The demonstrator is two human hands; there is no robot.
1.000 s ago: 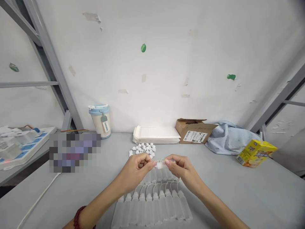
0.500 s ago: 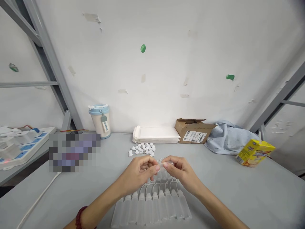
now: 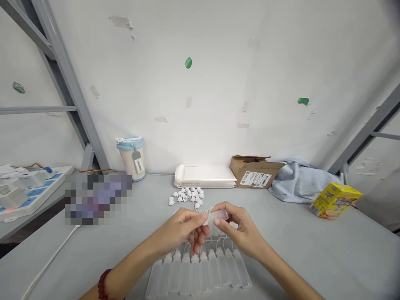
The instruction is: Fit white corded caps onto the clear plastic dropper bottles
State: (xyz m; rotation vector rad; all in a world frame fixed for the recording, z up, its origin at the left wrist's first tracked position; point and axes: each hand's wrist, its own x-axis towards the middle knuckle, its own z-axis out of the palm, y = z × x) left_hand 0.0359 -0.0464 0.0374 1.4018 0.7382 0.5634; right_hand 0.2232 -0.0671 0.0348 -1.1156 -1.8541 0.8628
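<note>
1. Nearest me, a row of translucent bottles [image 3: 203, 273] lies side by side on the grey table [image 3: 296, 246], capped ends pointing away, thin loops curving beyond them.
2. A dark red bracelet [image 3: 103, 285] circles my left wrist.
3. Above and beyond that row, my left hand [image 3: 183, 227] pinches the left end of a single small bottle [image 3: 219, 215] between thumb and finger; its other fingers curl loosely below.
4. My right hand [image 3: 239, 225] grips the same bottle's body, thumb on the near side, fingers behind. The bottle sits between my two hands, touching both, raised and nearly level, its right end slightly higher.
5. More bottles [image 3: 214, 230] lie just behind and below my hands, partly hidden.
6. Farther off, small white caps [image 3: 187, 194] are scattered in a cluster.
7. At the right stands a yellow carton [image 3: 336, 202].
8. Along the wall [image 3: 218, 83] are a lidded cup [image 3: 133, 162], a flat white stack [image 3: 206, 177], an open cardboard box [image 3: 256, 177] and a pale blue cloth [image 3: 303, 179].
</note>
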